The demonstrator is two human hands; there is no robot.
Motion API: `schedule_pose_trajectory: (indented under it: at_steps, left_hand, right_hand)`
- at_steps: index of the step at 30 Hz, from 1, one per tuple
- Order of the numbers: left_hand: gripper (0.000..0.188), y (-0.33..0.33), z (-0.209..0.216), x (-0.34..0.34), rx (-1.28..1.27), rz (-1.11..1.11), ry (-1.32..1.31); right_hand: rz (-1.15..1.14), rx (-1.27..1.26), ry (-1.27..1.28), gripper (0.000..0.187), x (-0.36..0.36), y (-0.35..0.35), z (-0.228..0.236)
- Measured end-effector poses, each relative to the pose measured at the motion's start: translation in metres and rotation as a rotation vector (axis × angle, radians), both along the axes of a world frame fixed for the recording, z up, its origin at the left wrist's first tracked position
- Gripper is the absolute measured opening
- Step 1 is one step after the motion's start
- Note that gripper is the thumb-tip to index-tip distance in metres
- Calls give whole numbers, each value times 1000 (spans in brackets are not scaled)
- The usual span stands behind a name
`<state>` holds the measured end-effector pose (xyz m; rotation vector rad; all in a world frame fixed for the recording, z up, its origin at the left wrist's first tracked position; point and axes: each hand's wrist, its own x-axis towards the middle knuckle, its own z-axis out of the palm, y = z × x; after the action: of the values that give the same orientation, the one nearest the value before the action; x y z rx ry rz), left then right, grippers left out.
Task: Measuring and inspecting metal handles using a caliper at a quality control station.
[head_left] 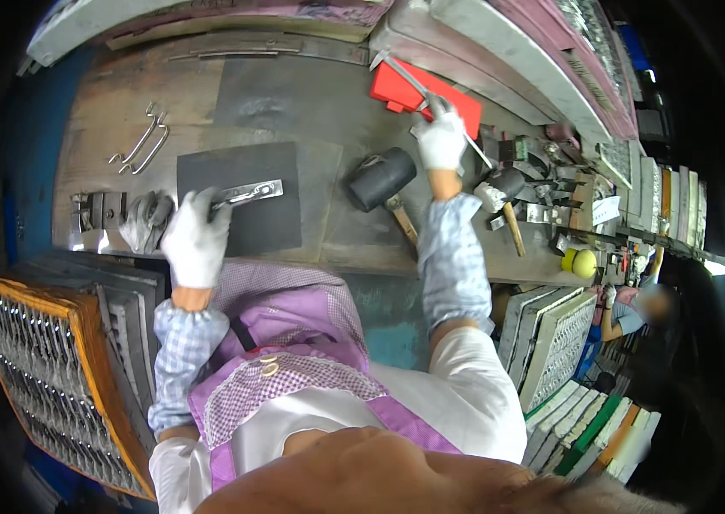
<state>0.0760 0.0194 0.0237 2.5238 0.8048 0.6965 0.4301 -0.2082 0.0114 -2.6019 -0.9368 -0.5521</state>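
My left hand, in a white glove, is closed on one end of a shiny flat metal piece. That piece extends to the right above a dark square mat. My right hand, gloved too, reaches farther out and grips a metal caliper. The caliper slants across a red case, its long beam running past the hand on both sides. A crumpled grey glove lies just left of my left hand. Between my hands rests a black-headed mallet with a wooden handle.
Bent metal rods lie at the table's left, above small metal blocks. A second hammer and assorted metal parts crowd the right. Long stacked trays line the back. Racks of parts stand lower left; another person is far right.
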Motion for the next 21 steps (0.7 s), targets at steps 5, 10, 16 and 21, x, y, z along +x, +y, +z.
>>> schedule_pose_trajectory:
  at_steps: [5,10,16,21]
  left_hand:
    - [22,6,-21,-40,-21,-78,-210]
    - [44,-18,-16,-34,-1725,42,-369]
    - [55,-18,-8,-34,-2027,-494,-613]
    - [47,-27,-21,-31,-1811,-424,-520]
  right_hand:
    - [-168,-421,181,64,74,-32,-5]
    - [-31,-56,348,62,45,-43,-24]
    - [254,416,856,45,-146,-20,64]
    - [522,30,411,47,-224,8,77]
